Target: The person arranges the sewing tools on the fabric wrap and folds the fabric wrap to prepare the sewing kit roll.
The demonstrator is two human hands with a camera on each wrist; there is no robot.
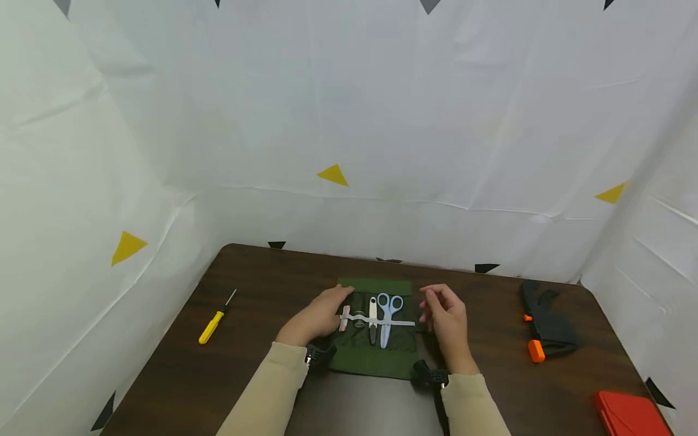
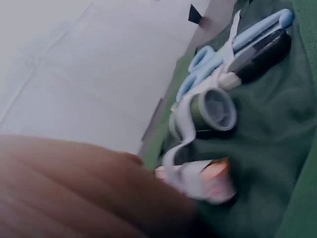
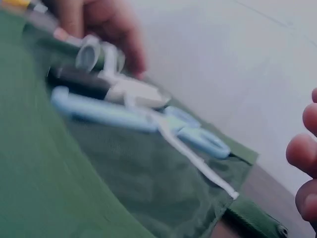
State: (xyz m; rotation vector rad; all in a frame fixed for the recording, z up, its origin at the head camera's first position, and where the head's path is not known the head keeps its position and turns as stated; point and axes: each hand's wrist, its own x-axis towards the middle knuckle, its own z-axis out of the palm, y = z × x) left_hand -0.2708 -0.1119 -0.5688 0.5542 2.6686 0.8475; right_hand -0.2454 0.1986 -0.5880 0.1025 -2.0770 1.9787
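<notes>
While a yellow screwdriver [image 1: 209,330] lay leftmost, the left hand [image 1: 319,312] touched the green cloth [image 1: 373,364] open on the table [image 1: 262,297]; whether its fingers pinched I couldn't tell. A white band [image 1: 403,323] crossed a spool [image 1: 358,320] and scissors [image 1: 385,336]. The right hand [image 1: 447,316], fingers loosely bent, seemingly empty, hung beside them. Straightening seemed underway; next called for steadying both edges.

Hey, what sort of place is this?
Possibly a makeshift recording booth: white sheeting marked with yellow triangles stands around a dark brown table, where a green cloth kit lies open.
</notes>
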